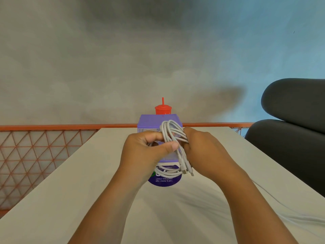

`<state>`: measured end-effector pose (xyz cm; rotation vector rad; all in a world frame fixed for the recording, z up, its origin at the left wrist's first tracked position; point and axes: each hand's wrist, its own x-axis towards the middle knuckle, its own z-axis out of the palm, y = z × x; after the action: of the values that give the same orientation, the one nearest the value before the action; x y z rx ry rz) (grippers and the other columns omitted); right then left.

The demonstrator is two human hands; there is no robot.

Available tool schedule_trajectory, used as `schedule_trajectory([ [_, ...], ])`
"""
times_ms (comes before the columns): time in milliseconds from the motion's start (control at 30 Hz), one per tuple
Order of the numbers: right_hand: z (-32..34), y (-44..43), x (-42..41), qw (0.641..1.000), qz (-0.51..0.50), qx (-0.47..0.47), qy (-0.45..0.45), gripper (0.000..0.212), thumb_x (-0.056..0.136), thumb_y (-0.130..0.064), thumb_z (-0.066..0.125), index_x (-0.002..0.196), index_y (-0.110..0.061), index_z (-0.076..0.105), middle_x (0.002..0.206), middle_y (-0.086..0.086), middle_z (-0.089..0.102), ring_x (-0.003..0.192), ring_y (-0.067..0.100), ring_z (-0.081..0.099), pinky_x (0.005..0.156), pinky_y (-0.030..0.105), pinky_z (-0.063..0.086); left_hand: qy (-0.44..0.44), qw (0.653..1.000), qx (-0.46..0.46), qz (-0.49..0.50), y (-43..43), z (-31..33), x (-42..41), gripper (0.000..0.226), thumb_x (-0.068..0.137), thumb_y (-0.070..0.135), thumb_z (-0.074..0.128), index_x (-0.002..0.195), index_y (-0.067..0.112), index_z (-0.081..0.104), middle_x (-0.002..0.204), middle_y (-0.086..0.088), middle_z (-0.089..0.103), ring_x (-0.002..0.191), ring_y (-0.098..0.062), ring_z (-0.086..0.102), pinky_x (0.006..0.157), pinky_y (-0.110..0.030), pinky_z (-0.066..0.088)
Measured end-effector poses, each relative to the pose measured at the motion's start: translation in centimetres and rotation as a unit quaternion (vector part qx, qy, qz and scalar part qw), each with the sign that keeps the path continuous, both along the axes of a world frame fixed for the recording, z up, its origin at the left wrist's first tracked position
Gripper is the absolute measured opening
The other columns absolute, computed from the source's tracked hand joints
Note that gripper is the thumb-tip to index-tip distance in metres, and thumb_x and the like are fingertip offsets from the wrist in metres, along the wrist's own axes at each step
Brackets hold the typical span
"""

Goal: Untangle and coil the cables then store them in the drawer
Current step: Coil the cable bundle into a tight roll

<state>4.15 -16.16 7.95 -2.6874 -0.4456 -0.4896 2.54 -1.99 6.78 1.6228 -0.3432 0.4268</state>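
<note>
Cables bunched in grey loops between my hands, up over the table, plugs dangling at 6 o'clock. Left hand grips the bundle, thumb across it; right hand curls round it from 3 o'clock. Purple drawer box sits behind at 12 o'clock.

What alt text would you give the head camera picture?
A left hand and a right hand hold a looped bundle of grey cables over a pale table. Behind stand a purple box and a red cup.
</note>
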Motion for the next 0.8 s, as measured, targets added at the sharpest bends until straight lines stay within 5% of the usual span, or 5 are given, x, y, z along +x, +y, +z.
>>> schedule_trajectory([
  [67, 0.0, 0.0, 0.0, 1.000, 0.004, 0.003, 0.000, 0.010, 0.098, -0.026, 0.038, 0.094, -0.020, 0.043, 0.083, 0.004, 0.057, 0.067, 0.019, 0.052, 0.062, 0.029, 0.045, -0.015, 0.999, 0.018, 0.036, -0.4, -0.1, -0.1, 0.017, 0.069, 0.013, 0.077, 0.076, 0.028, 0.076, 0.083, -0.007, 0.073, 0.086, -0.033, 0.066, 0.083, -0.044, 0.056],
  [200, 0.0, -0.1, 0.1, 1.000, 0.002, 0.006, 0.004, 0.016, 0.098, -0.028, 0.038, 0.101, -0.017, 0.049, 0.088, 0.005, 0.061, 0.070, 0.020, 0.055, 0.063, 0.029, 0.047, -0.046, 0.991, 0.057, 0.111, -1.1, -0.3, -0.3, 0.023, 0.070, 0.019, 0.079, 0.072, 0.039, 0.069, 0.074, 0.008, 0.071, 0.072, -0.014, 0.065, 0.073, -0.028, 0.055],
  [433, 0.3, 0.1, -0.2, 1.000, 0.004, 0.008, 0.001, 0.013, 0.097, -0.027, 0.038, 0.097, -0.019, 0.048, 0.085, 0.004, 0.060, 0.071, 0.021, 0.056, 0.070, 0.036, 0.053, -0.116, 0.970, 0.096, 0.191, -1.4, -0.4, -0.5, 0.011, 0.066, 0.021, 0.082, 0.069, 0.023, 0.072, 0.047, 0.020, 0.055, 0.055, 0.005, 0.052, 0.053, -0.003, 0.036],
  [667, 0.1, 0.2, -0.2, 1.000, -0.011, -0.025, 0.002, 0.021, 0.098, -0.029, 0.040, 0.111, -0.016, 0.048, 0.097, 0.006, 0.063, 0.078, 0.021, 0.058, 0.073, 0.033, 0.052, -0.144, 0.961, 0.116, 0.206, -1.5, -1.2, 0.1, 0.011, 0.069, 0.015, 0.080, 0.078, 0.017, 0.074, 0.070, 0.013, 0.066, 0.077, -0.006, 0.060, 0.058, -0.009, 0.044],
  [800, 0.1, 0.1, -0.1, 0.999, -0.008, -0.035, 0.007, 0.018, 0.097, -0.030, 0.042, 0.108, -0.016, 0.047, 0.090, 0.003, 0.058, 0.072, 0.019, 0.052, 0.059, 0.023, 0.042, -0.158, 0.954, 0.153, 0.204, -1.1, -1.2, 0.3, 0.013, 0.070, 0.016, 0.079, 0.082, 0.016, 0.074, 0.075, 0.008, 0.067, 0.071, -0.010, 0.062, 0.061, -0.008, 0.046],
])
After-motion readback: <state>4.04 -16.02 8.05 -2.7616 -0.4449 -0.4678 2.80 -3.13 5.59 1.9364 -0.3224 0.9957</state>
